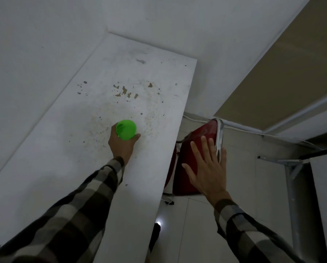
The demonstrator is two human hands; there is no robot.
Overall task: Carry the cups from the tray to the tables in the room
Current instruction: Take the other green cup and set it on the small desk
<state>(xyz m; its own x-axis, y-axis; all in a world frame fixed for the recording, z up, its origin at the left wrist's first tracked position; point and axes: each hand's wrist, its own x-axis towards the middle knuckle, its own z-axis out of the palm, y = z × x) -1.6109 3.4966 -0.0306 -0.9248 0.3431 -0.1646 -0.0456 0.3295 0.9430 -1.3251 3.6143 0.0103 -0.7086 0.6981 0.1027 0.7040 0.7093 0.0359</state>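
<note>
One cup (126,129), bright green and seen from above, stands or nearly stands on the white table (67,168), roughly midway along it and among the brown chips in the paint. Your left hand (120,143) wraps its lower wall from the near side, thumb on the right flank and fingers curled round the left, so the hand is closed on the cup; whether the base already touches the top cannot be told from this angle. Your right hand (208,168) is empty, fingers spread wide and flat, hovering off the table's right edge above the red chair (185,179) tucked beside it; contact with the chair back cannot be confirmed. No tray appears in view, nor any other cup. Judged from this, the step in hand is the set-down of one cup on this table, late in that single delivery, while the count of cups left to carry is unknown. The next move calls for you to confirm the base sits flat on the chipped surface, then open the left fingers outward without dragging the light wall sideways, lift the hand clear, and turn back toward the tray. Mind the chair and the metal frame (291,168) at right as you turn.
</note>
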